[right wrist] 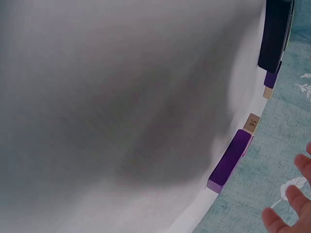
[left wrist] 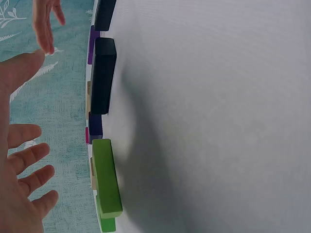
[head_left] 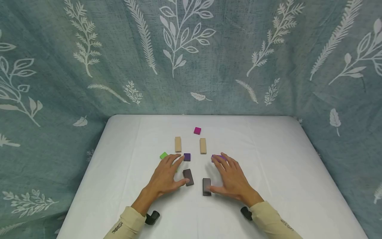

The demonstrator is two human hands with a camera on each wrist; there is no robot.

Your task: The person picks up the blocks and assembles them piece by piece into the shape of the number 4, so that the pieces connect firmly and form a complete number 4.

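My left hand (head_left: 167, 175) hovers over the white table with its fingers spread, holding nothing. Its thumb appears beside a dark block (head_left: 189, 176) in the head view, though the left wrist view shows the hand apart from the blocks. Below it lie a light green block (left wrist: 107, 177) and a second green block (head_left: 163, 155), largely hidden in the head view. My right hand (head_left: 234, 179) is also raised, fingers loosely extended and nothing held. Near its thumb lies another dark block (head_left: 206, 187); a purple block (right wrist: 229, 160) lies under its fingertips, partly covered in the head view.
A dark purple block (head_left: 187, 157) lies between the hands. Farther back are two pale wooden blocks (head_left: 178, 144) and a magenta block (head_left: 197, 130). The white-covered table (head_left: 268, 149) meets a leaf-patterned teal cloth (head_left: 223, 83) at its back and sides.
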